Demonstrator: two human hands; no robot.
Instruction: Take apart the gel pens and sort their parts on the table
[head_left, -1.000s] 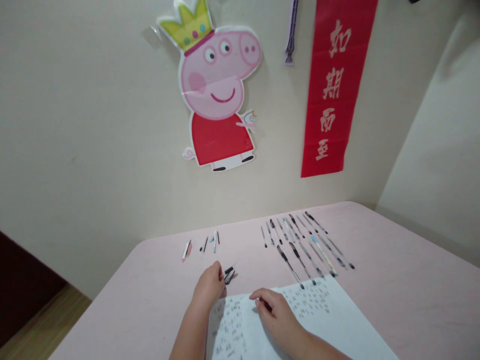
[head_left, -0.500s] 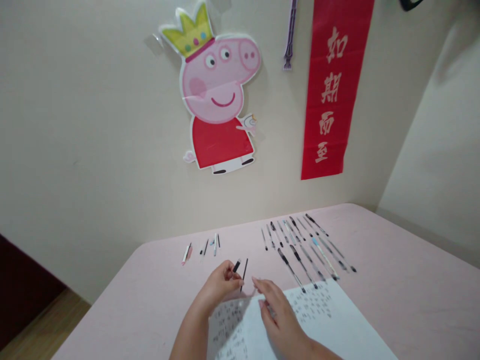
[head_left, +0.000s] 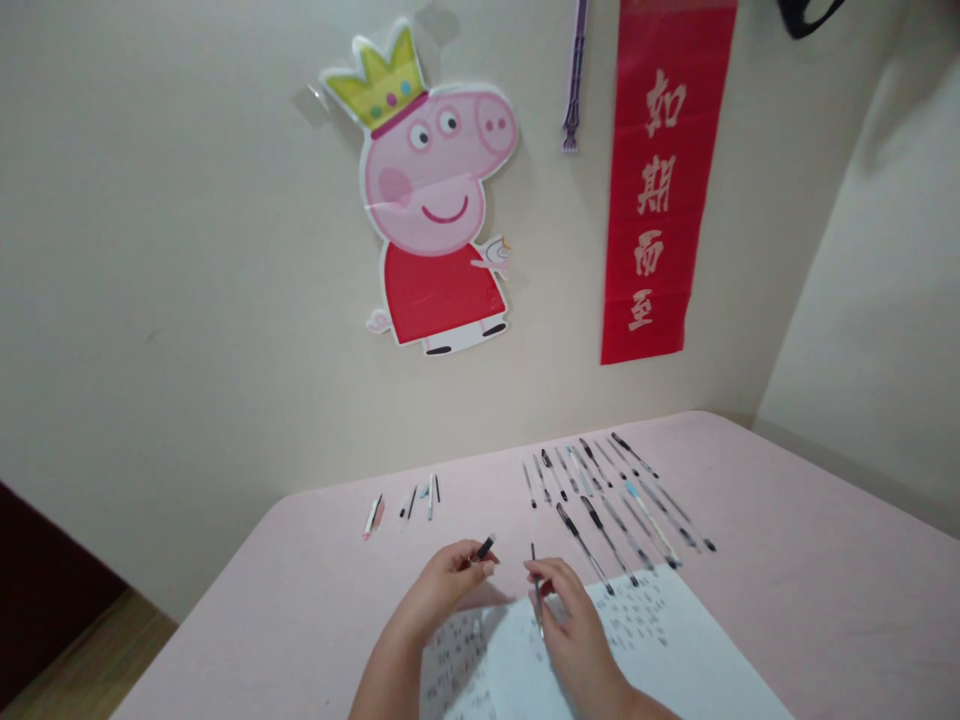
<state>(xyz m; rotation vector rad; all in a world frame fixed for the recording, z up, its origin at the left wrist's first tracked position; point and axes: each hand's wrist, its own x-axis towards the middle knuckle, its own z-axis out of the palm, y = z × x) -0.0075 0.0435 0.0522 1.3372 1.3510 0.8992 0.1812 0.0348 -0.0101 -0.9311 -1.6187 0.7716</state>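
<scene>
Pink bench (head_left: 825, 600) pushed against beige wall, with pig cutout (head_left: 435, 200) and red banner (head_left: 660, 190) above. Row of pens (head_left: 615, 500) near far edge, written sheet (head_left: 660, 650) at near edge. Left hand (head_left: 446, 590) pinches short black pen piece (head_left: 485, 547), tip sticking out past the fingers. Right hand (head_left: 574, 625) pinches thin refill (head_left: 535, 585), held nearly upright. The two pieces are near each other, not touching, over the sheet's far edge.

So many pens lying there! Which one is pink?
The pink pen at the far left end of the small group beyond the left hand; the rest look black, clear or bluish.
</scene>
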